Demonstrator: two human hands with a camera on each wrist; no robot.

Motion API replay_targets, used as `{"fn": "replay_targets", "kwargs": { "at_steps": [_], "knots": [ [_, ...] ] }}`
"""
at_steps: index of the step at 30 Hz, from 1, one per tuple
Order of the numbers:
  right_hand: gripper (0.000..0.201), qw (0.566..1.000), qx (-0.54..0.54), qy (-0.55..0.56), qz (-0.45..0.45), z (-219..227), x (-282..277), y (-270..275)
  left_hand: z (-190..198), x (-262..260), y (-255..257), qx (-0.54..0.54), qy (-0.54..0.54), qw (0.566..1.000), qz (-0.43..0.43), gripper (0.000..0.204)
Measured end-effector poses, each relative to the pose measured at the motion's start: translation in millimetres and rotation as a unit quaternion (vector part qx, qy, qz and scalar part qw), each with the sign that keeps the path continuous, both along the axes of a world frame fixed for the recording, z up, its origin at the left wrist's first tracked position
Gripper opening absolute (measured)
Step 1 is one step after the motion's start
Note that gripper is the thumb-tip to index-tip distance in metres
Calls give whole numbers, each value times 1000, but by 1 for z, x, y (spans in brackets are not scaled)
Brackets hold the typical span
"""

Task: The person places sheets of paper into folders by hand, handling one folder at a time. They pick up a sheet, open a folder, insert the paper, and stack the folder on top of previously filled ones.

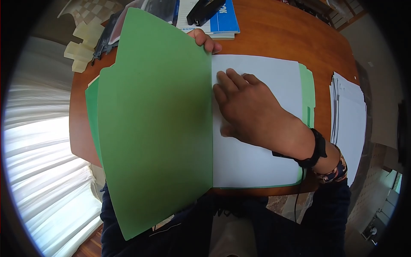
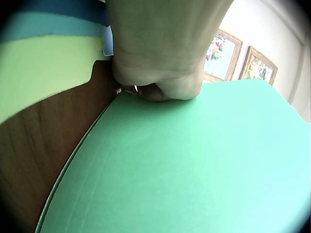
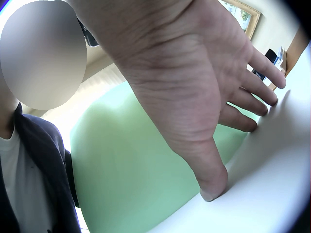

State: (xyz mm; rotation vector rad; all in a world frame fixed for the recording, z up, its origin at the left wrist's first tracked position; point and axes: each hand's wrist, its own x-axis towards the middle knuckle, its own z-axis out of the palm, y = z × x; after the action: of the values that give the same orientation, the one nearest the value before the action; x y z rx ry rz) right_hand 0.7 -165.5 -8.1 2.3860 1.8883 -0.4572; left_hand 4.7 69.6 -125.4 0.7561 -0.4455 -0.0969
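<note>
A green folder lies open in the head view, its cover [image 1: 158,128] raised on the left and white sheets [image 1: 257,167] on its right side. The right hand [image 1: 252,107] rests on the sheets near the fold, fingers spread; the right wrist view shows its fingertips and thumb touching the white paper [image 3: 272,179] beside the green cover [image 3: 131,165]. At the top of the fold, the left hand [image 1: 205,41] curls its fingers over the cover's edge, the rest of it hidden behind the cover. The left wrist view has that hand [image 2: 160,58] at the cover's outer face [image 2: 194,160].
A paper stack [image 1: 351,115] lies on the table's right side. Behind the folder are a black stapler [image 1: 205,12] and a blue-and-white pack [image 1: 224,21]. Another green folder [image 1: 93,107] is partly under the cover at left. Plastic sleeves and cut card pieces [image 1: 83,45] lie at back left.
</note>
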Motion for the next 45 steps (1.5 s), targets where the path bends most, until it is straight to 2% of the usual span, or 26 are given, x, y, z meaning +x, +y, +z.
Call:
{"fn": "replay_targets", "kwargs": {
  "at_steps": [3,7,8,10,11,13,15,16,17,19,21,22,24,25,27,31,33,34,36,40,42,45],
  "knots": [
    [74,1000,0,-11,-5,-3,-2,1,3,-2,-2,-6,15,1000,9,10],
    [63,1000,10,-10,7,-6,2,0,-3,4,-3,-41,-23,999,-23,16],
    [63,1000,8,-14,0,-3,6,-2,0,2,0,-27,3,999,-28,17],
    [58,996,60,55,-23,8,17,-4,8,-2,1,-14,26,999,-38,18],
    [52,991,125,25,-47,12,25,-8,11,-3,1,-28,60,997,-45,18],
    [42,982,121,57,-134,49,48,-15,13,-4,-5,-44,90,993,-54,18],
    [38,947,269,-13,-177,47,84,-25,15,-7,-10,-71,114,991,-1,21],
    [38,947,271,-13,-175,58,90,-30,20,-12,-13,-69,113,991,1,21],
    [40,919,319,63,-223,75,97,-35,25,-17,-17,-70,98,993,12,26],
    [46,880,366,138,-268,90,100,-36,29,-18,-22,-69,82,994,23,32],
    [38,863,375,195,-275,92,103,-40,27,-10,-31,-64,47,990,119,25],
    [36,856,379,214,-278,90,104,-41,22,-7,-30,-62,48,990,117,25],
    [38,922,250,106,-276,72,107,-42,9,-4,-23,-44,20,984,170,24],
    [38,921,253,111,-274,60,108,-39,3,-2,-18,-39,22,984,172,24],
    [38,946,213,51,-237,44,111,-36,1,1,-11,-102,5,994,44,20],
    [38,954,151,-25,-257,33,114,-27,-1,-2,-15,-136,19,987,87,15],
    [38,961,121,-17,-248,25,119,-25,-5,5,-13,-158,-43,986,42,23],
    [38,961,121,-15,-246,23,118,-23,-6,6,-13,-157,-43,986,45,23],
    [36,962,127,56,-237,21,113,-21,-8,7,-15,-197,-47,979,23,17],
    [34,962,169,71,-204,-11,108,-10,-11,10,-18,-226,-55,972,6,12],
    [31,960,190,44,-199,-20,103,-7,-8,14,-17,-223,-85,970,-49,9],
    [31,954,221,47,-199,-23,101,-6,-5,16,-21,-221,-112,966,-74,7]
  ]
}}
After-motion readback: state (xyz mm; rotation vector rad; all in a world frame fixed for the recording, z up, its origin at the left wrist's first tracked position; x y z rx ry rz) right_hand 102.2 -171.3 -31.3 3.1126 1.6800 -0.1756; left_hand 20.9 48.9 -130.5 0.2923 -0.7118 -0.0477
